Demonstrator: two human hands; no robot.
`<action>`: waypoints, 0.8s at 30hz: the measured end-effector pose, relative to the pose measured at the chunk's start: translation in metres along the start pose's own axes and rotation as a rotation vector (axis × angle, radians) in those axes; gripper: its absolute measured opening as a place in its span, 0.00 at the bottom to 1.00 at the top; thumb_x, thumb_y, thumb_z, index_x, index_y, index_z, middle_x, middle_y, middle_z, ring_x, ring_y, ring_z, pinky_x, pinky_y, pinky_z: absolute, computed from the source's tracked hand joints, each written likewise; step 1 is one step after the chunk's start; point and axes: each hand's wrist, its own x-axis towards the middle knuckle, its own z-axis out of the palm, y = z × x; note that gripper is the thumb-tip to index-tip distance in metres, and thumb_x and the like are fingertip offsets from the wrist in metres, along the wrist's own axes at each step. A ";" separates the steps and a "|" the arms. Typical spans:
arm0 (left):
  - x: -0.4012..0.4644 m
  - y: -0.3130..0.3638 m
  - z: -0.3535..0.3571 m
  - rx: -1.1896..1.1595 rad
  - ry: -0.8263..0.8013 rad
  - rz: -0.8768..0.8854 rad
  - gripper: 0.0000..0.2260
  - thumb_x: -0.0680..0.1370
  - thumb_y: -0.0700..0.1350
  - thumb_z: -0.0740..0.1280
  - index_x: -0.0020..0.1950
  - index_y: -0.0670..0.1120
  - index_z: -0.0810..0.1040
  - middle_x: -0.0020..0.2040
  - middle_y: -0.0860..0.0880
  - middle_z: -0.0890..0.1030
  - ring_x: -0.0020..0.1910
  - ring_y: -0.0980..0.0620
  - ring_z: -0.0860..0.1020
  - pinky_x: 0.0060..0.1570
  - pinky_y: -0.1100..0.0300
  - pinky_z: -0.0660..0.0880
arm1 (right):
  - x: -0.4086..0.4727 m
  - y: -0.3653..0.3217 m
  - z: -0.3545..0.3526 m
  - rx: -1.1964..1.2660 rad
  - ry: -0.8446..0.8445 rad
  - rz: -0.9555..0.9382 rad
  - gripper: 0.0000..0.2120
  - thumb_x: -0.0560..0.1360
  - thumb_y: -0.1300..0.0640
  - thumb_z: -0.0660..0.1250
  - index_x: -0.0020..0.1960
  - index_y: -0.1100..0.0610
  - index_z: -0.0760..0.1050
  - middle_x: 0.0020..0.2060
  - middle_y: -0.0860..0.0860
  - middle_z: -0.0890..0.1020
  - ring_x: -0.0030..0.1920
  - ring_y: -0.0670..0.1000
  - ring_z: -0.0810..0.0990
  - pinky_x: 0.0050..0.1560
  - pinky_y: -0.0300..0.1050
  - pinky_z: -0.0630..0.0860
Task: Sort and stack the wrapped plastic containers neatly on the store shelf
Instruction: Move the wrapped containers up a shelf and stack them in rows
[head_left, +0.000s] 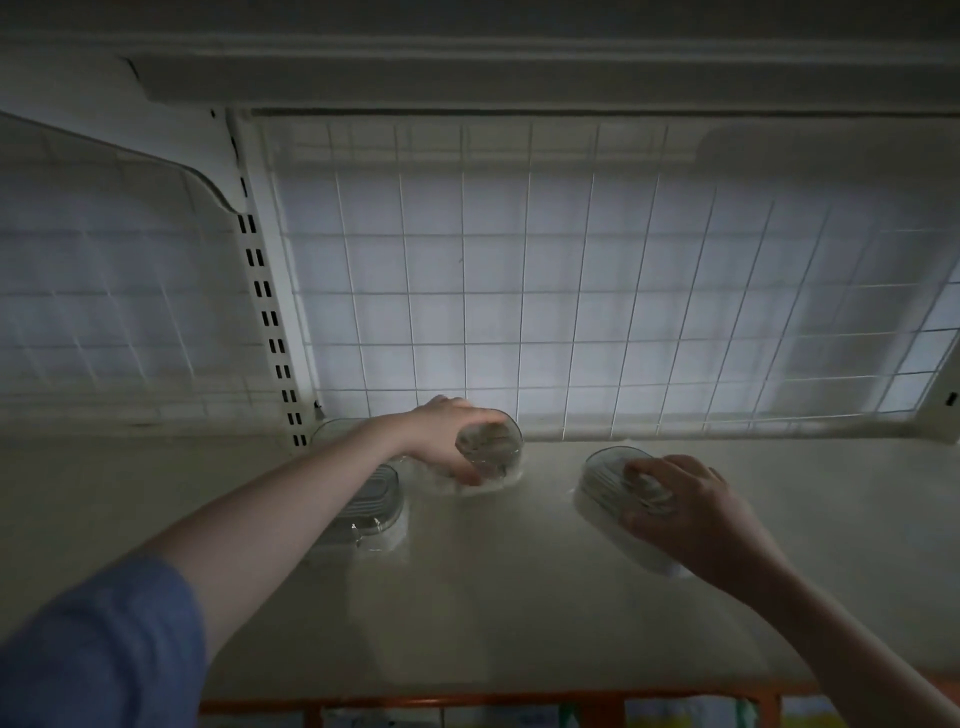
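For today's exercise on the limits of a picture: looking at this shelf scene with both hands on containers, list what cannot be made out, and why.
Head view only:
1. Container under the left hand: its contents, blurred and partly covered by the fingers.
2. Container under the right hand: its near end, hidden by the hand.
3. Third container: its left part, behind the forearm.
4. Items below the shelf edge: cut off by the frame's bottom.
5. Wrapping and labels: too dim.
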 end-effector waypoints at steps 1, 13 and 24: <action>0.004 -0.003 0.003 -0.007 -0.026 -0.019 0.40 0.61 0.63 0.72 0.72 0.62 0.63 0.66 0.48 0.70 0.67 0.46 0.65 0.67 0.54 0.62 | 0.002 0.002 0.001 0.002 -0.001 0.000 0.23 0.67 0.48 0.73 0.61 0.46 0.75 0.58 0.48 0.75 0.56 0.53 0.73 0.54 0.46 0.70; 0.022 -0.015 0.010 -0.054 -0.048 -0.002 0.35 0.72 0.43 0.74 0.75 0.52 0.61 0.72 0.45 0.63 0.71 0.48 0.62 0.66 0.62 0.59 | 0.017 0.011 0.014 0.036 -0.034 -0.030 0.23 0.67 0.46 0.72 0.61 0.46 0.75 0.58 0.49 0.75 0.56 0.54 0.73 0.56 0.48 0.70; 0.003 -0.003 0.009 0.005 -0.036 -0.031 0.32 0.75 0.37 0.69 0.76 0.53 0.61 0.74 0.49 0.62 0.72 0.51 0.62 0.63 0.65 0.59 | 0.017 0.010 0.014 0.056 -0.074 -0.113 0.24 0.68 0.46 0.71 0.63 0.46 0.73 0.60 0.48 0.74 0.57 0.52 0.72 0.58 0.48 0.69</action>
